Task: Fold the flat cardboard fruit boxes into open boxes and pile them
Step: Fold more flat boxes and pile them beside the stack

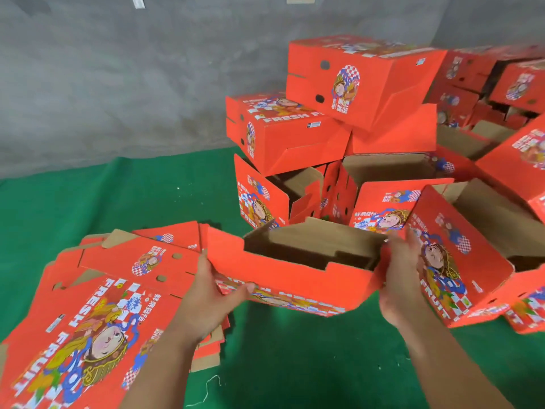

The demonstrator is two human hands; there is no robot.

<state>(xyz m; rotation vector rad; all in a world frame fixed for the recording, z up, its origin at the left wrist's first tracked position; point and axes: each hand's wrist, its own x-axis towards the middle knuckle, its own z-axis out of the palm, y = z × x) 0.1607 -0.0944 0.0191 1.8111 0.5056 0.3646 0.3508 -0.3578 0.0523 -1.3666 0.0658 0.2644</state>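
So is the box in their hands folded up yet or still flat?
Folded up: the box has standing walls around an open brown cavity, held at its ends by the left hand and right hand.

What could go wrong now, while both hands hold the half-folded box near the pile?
The pile of folded boxes looks uneven, with the top box tilted; adding another may make it slide. The half-folded box is held only at its ends by the left hand and right hand, so its flaps might spring open.
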